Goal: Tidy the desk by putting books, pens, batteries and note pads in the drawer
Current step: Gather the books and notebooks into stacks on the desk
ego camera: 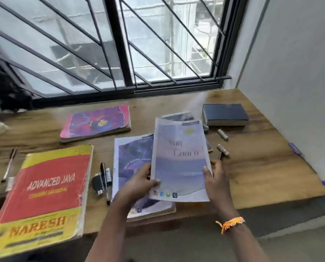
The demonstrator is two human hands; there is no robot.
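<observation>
Left hand: left hand (142, 179) grips the pale notebook (180, 159) by its left edge, thumb on the cover.
Right hand: right hand (215, 178) pinches its right edge.
Notebook: lifted, tilted, over the purple notebook (133, 159) near the desk (261, 167) front edge.

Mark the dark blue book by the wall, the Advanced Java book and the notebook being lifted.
dark blue book (224, 112): head view, top cover.
Advanced Java book (50, 184): head view, red part of cover.
lifted notebook (179, 159): head view, middle of front cover.
</observation>
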